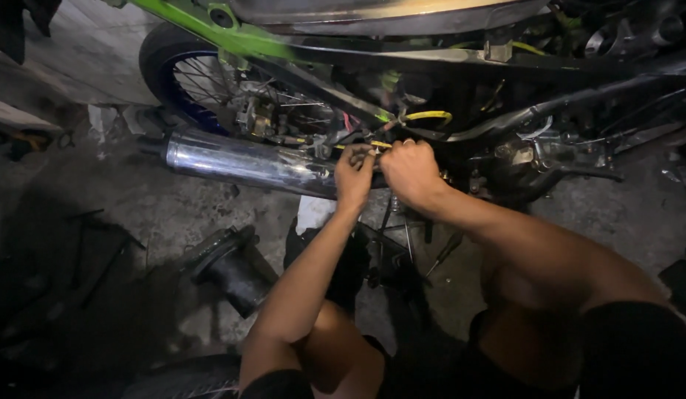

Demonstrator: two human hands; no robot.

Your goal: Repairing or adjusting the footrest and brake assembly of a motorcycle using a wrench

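A motorcycle with a green frame (182, 22) stands in front of me, its rear wheel with a blue rim (182, 83) at the left. My left hand (354, 176) pinches a small part at the frame, just above the chrome exhaust pipe (243, 160). Right beside it, my right hand (411, 171) is closed around something at the same spot. What it holds is hidden by the fingers. A yellow cable (428, 116) runs just above both hands.
A dark cylindrical engine part (232, 270) lies on the dirty concrete floor below the exhaust. Screwdrivers and thin tools (440, 257) lie between my knees. A white scrap (313, 213) sits under the pipe. A tyre (182, 378) shows at the bottom edge.
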